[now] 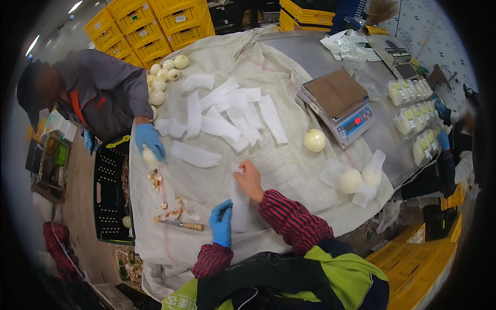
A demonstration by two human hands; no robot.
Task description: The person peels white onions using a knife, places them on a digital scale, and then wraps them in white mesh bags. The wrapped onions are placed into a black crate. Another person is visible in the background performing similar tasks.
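My right hand (250, 181) is bare, and its fingertips pinch the top end of a white foam net sleeve (240, 213). My left hand (221, 224), in a blue glove, is beside the sleeve's left edge with bent fingers; whether it grips the sleeve is unclear. Loose white foam net sleeves (224, 116) lie in a pile beyond my hands. A peeled onion (314, 140) rests to the right, and two onions in foam nets (350, 181) lie nearer the cloth's edge. Left of my gloved hand is a wooden-handled knife (182, 224) among onion skins (174, 209).
A co-worker's gloved hand (149, 141) holds an onion (149, 156) at the left, above a black crate (112, 193). Peeled onions (157, 97) cluster behind. A digital scale (341, 108) and packed trays (414, 116) stand right, where another person works. Yellow crates (143, 31) are stacked beyond.
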